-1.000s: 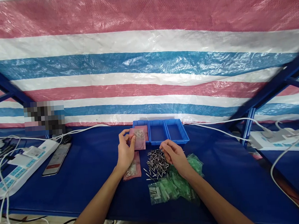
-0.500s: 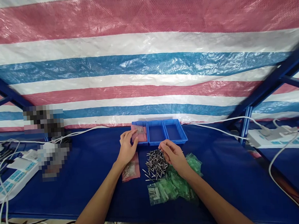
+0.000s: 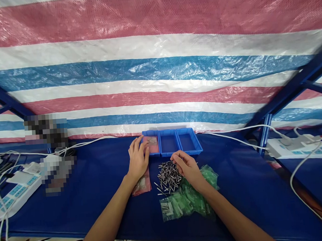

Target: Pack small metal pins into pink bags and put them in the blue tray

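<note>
Clock centred on the pin pile (image 3: 169,178), 12 = far side of the blue table (image 3: 99,183).

Left hand (image 3: 137,157) at 10: fingers loosely spread, not gripping anything visible, at the near-left edge of the left blue tray. Can't tell if fingertips touch the tray or the upper pink packet (image 3: 153,147). That packet sits in the left tray, at 11; its left edge is partly behind the fingers.

Lower pink packet (image 3: 144,185) lies on the table at 9; hand and wrist cover part of it. Contents of both packets hard to make out.

Right hand (image 3: 189,169) between 2 and 3, fingers curled, fingertips together at the pile's edge. Can't tell if a pin is pinched; fingers hide the tips and some of the pile.

Blue trays (image 3: 168,141), three in a row, at 12. Green bags (image 3: 183,203) heaped from 3 to 6, partly under the right forearm.

Far 9 and 10: pixelated patches, unreadable. Left power strip (image 3: 12,197) at 9, cut off by frame.
</note>
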### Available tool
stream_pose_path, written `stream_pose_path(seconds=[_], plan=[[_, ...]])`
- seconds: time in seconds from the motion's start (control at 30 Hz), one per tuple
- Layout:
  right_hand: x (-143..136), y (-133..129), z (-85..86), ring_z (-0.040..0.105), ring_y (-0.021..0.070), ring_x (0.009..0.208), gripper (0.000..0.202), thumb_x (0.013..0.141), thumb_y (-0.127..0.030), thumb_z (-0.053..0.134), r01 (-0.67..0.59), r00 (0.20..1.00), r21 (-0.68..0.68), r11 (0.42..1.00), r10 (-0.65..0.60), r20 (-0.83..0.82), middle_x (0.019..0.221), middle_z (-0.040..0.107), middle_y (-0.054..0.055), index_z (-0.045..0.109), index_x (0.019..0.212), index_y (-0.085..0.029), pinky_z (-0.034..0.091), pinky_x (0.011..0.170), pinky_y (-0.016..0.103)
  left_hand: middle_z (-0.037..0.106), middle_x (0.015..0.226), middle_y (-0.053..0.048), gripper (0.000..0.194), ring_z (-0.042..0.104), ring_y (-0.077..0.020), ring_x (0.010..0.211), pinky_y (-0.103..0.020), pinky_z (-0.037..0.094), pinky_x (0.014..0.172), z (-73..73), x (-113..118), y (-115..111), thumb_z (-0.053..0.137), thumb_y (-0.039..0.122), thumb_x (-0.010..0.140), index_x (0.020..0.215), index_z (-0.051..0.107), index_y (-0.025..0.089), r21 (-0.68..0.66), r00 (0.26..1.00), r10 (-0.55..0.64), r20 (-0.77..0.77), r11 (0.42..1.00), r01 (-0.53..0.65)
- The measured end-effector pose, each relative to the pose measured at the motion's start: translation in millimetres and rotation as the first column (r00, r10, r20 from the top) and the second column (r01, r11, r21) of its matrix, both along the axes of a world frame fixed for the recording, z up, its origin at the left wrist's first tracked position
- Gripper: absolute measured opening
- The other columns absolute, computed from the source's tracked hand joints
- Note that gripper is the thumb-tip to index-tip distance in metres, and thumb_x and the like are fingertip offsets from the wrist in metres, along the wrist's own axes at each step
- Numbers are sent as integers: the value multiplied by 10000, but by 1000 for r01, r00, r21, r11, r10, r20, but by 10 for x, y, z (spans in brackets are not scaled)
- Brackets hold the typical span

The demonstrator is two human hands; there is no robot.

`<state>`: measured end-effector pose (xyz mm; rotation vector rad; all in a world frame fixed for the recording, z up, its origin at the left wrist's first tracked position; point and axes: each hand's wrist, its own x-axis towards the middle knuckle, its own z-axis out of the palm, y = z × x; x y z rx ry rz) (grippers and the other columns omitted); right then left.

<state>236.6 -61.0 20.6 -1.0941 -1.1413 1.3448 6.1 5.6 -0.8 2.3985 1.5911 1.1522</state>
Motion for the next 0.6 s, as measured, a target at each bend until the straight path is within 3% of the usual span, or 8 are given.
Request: stream_pose_path(seconds=[0.13,0.23,0.3,0.37,0.47,0.53,0.6], plan=[[25,14,-10,285,97,430,394,968,-612,653,-7,999,0,1000,7,32,566,384,-79,642,905,-222,221,408,248,669,1379,-100,299,534,-292,1378,-515,352,1181,26,11,-56,465,291,1102,1339,643,252,14,986,-125,-110,992,127],[28,12,-25,314,111,453,376,1011,-584,597,-1,993,41,999,-4,119,603,412,-63,638,910,-225,254,434,262,688,1338,-98,288,619,-264,1249,-498,371,1168,15,13,-72,462,295,1108,1311,657,238,0,978,-152,-142,988,154],[26,-5,-22,387,133,514,354,1046,-539,554,11,964,141,990,-48,261,668,479,-31,643,906,-226,318,486,274,677,1367,-100,294,610,-262,1263,-499,366,1176,9,14,-76,462,299,1111,1332,644,232,-1,977,-155,-148,988,156],[23,-33,-11,476,161,610,316,1081,-465,513,-32,883,280,960,-104,457,786,569,12,656,927,-229,391,573,294,659,1409,-100,305,593,-264,1296,-504,353,1191,7,14,-80,466,307,1113,1362,627,237,-4,972,-175,-160,984,176],[14,-80,2,605,220,818,212,1090,-368,516,-209,702,434,876,-175,691,995,654,75,675,1057,-230,478,737,345,631,1457,-105,323,572,-275,1323,-504,371,1175,3,17,-83,475,328,1112,1392,609,237,-14,963,-198,-180,980,199],[3,-106,-3,635,273,998,200,1065,-365,581,-348,600,466,813,-189,777,1128,676,111,670,1182,-230,510,870,405,624,1463,-114,332,567,-285,1321,-501,394,1145,-3,20,-84,481,338,1111,1399,604,228,-14,963,-196,-183,980,196],[-10,-123,-19,614,319,1157,333,1025,-403,658,-466,513,445,765,-176,840,1280,664,140,644,1309,-230,508,981,470,623,1462,-119,338,567,-290,1315,-500,403,1128,-9,26,-83,477,343,1111,1404,602,230,-15,964,-191,-184,981,191]])
